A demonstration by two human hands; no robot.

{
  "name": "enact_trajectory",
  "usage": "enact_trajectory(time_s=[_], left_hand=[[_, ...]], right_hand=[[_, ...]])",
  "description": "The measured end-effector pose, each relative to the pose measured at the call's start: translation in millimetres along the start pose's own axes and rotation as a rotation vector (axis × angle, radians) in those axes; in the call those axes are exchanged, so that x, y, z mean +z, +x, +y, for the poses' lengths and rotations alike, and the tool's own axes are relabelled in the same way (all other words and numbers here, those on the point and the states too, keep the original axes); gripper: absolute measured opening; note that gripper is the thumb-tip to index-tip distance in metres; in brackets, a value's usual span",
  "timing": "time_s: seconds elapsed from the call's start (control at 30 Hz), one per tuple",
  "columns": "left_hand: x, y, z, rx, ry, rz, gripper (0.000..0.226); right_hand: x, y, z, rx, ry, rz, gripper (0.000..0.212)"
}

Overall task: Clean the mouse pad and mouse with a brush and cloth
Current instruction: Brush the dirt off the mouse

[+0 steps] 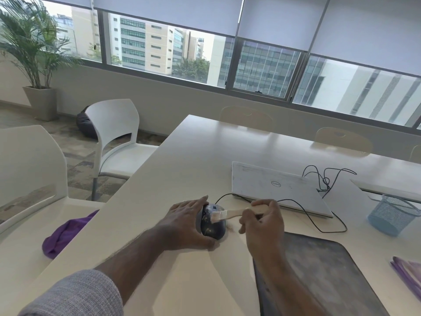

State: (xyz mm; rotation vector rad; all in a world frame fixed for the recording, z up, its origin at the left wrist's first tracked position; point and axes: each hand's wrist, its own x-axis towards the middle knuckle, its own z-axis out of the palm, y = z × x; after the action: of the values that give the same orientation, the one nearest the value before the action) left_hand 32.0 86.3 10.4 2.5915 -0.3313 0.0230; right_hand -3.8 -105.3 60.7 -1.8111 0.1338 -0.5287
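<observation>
Head view, table: a pale table (182,160) fills the middle and right of the frame.
Chairs: two white chairs (114,133) stand at 9 and 10 o'clock of the table's near corner.
Mouse pad: a dark, smudged mouse pad (323,270) lies flat on the table at 5 o'clock of the mouse, partly under the right forearm.
Laptop: a closed white laptop (273,188) lies at 1 o'clock of the mouse.
Cloth: a purple cloth (63,233) sits on a chair seat at 9 o'clock of the mouse, off the table edge.
Pen cup: a blue mesh cup (391,215) stands at 3 o'clock of the laptop.
Left hand: the left hand (184,224) grips the mouse from its left side, fingers curled round it.
Right hand: the right hand (264,222) holds the brush handle, fingers wrapped round it.
Mouse: a dark wired mouse (213,226) rests on the table, beside the pad's far-left corner.
Brush: a wooden brush (232,214) has its pale bristles touching the mouse's top.
</observation>
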Motion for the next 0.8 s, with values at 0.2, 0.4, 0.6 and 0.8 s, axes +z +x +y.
enact_trajectory(time_s=[0.2,0.4,0.6,0.8], left_hand=[[-0.9,-0.9,2.7,0.007,-0.001,0.023,0.122],[0.3,0.2,0.2,0.007,0.002,0.020,0.121],[-0.1,0.6,0.0,0.008,0.001,0.018,0.120],[-1.0,-1.1,1.9,0.007,0.003,0.018,0.119]], right_hand=[[-10.7,8.1,2.3,-0.094,-0.122,0.094,0.018],[-6.2,19.4,1.4,0.110,-0.027,-0.022,0.015],[-9.9,28.9,-4.0,0.102,0.030,0.043,0.015],[-3.5,28.7,7.7,0.031,-0.171,0.045,0.019]])
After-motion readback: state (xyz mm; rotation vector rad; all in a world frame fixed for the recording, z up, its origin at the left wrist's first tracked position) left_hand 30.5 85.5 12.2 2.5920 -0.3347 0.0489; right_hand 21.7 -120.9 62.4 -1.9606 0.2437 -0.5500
